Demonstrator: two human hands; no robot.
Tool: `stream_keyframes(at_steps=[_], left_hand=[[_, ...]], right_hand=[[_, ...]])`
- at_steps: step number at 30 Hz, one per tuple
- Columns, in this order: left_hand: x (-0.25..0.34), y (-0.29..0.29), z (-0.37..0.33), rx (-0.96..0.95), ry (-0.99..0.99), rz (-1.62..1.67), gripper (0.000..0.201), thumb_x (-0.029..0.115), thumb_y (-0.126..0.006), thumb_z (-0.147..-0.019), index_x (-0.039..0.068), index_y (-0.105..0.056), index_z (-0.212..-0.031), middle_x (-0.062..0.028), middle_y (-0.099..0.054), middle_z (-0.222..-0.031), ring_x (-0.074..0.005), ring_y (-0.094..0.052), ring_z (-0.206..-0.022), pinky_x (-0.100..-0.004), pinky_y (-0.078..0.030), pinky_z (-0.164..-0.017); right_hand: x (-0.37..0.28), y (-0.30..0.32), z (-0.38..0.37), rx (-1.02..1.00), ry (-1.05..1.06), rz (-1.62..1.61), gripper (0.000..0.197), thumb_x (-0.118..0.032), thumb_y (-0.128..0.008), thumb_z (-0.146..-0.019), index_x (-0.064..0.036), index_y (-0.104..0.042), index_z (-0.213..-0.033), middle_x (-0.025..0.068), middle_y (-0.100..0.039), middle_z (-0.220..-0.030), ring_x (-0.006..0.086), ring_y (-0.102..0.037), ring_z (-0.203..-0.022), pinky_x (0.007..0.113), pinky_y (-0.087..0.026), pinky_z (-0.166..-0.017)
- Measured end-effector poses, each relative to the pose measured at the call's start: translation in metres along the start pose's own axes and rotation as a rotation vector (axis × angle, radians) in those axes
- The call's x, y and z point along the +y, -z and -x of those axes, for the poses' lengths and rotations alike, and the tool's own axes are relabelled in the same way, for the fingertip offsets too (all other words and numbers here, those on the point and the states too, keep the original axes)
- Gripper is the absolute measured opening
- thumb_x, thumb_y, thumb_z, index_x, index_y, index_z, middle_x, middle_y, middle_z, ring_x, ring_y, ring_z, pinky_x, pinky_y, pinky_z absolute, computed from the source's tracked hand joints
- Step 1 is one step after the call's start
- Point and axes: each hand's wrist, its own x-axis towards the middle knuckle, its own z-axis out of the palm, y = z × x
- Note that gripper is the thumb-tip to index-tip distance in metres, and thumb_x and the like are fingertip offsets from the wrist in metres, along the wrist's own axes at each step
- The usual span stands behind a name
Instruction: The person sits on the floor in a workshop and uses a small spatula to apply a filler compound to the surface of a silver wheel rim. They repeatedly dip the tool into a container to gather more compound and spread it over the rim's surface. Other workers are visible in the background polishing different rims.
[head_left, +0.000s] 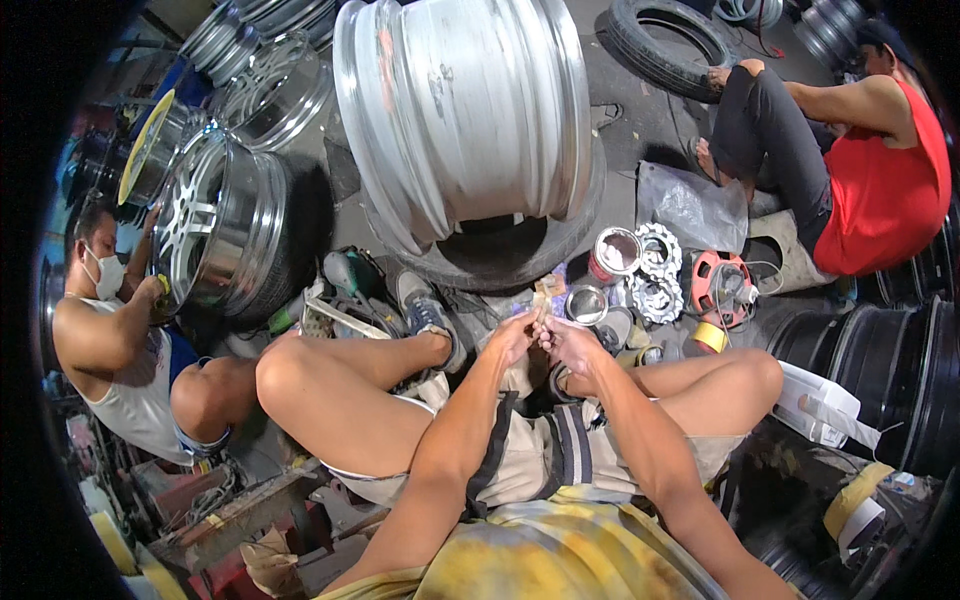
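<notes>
Between my knees my left hand (514,338) and my right hand (574,346) meet, fingers pinched together. A small tan piece (541,303), flat and perhaps paper or cloth, sticks up from the fingertips of both. Its exact kind is too small to make out. Just beyond the hands, a large silver wheel rim (470,110) lies across a black tire (440,268), its barrel scuffed and streaked. Right of my fingers sit a small round can (586,305) and a red-sided open can (614,254) with grey matter inside.
Two toothed metal rings (658,250), a red reel (722,290) and a white jug (815,402) are at right. A green power tool (352,272) lies by my left shoe. One person (115,340) handles a polished rim (215,225) at left; another (880,170) touches a tire (672,45).
</notes>
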Motion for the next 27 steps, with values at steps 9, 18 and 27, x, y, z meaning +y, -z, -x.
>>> stream_keyframes(at_steps=[9, 18, 27], left_hand=[[-0.028, 0.047, -0.014, -0.313, 0.389, -1.736, 0.033, 0.023, -0.077, -0.071, 0.006, -0.080, -0.099, -0.0131, -0.076, -0.091, -0.0210, -0.069, -0.078, -0.0361, -0.056, -0.072], [0.014, 0.029, -0.018, 0.732, -0.271, -1.297, 0.028, 0.026, -0.078, -0.076, 0.004, -0.078, -0.094, -0.0231, -0.073, -0.101, -0.0404, -0.069, -0.100, -0.0444, -0.053, -0.093], [-0.002, -0.010, -0.060, 0.531, -0.188, -0.764, 0.034, 0.027, -0.084, -0.074, 0.007, -0.077, -0.101, -0.0175, -0.076, -0.092, -0.0320, -0.073, -0.090, -0.0398, -0.056, -0.084]], right_hand=[[-0.003, 0.032, -0.010, 0.334, 0.078, 1.670, 0.055, -0.049, -0.076, -0.076, 0.0026, -0.075, -0.093, 0.0267, -0.072, -0.101, 0.0405, -0.070, -0.099, 0.045, -0.056, -0.088], [-0.011, 0.053, -0.033, 0.492, 0.399, 1.634, 0.028, -0.027, -0.074, -0.079, -0.0046, -0.074, -0.096, 0.0228, -0.071, -0.100, 0.0379, -0.070, -0.092, 0.046, -0.057, -0.082], [0.025, 0.039, -0.048, 0.494, 0.478, 1.894, 0.037, -0.021, -0.078, -0.076, -0.0028, -0.062, -0.105, 0.0192, -0.066, -0.102, 0.0345, -0.067, -0.098, 0.045, -0.055, -0.083]])
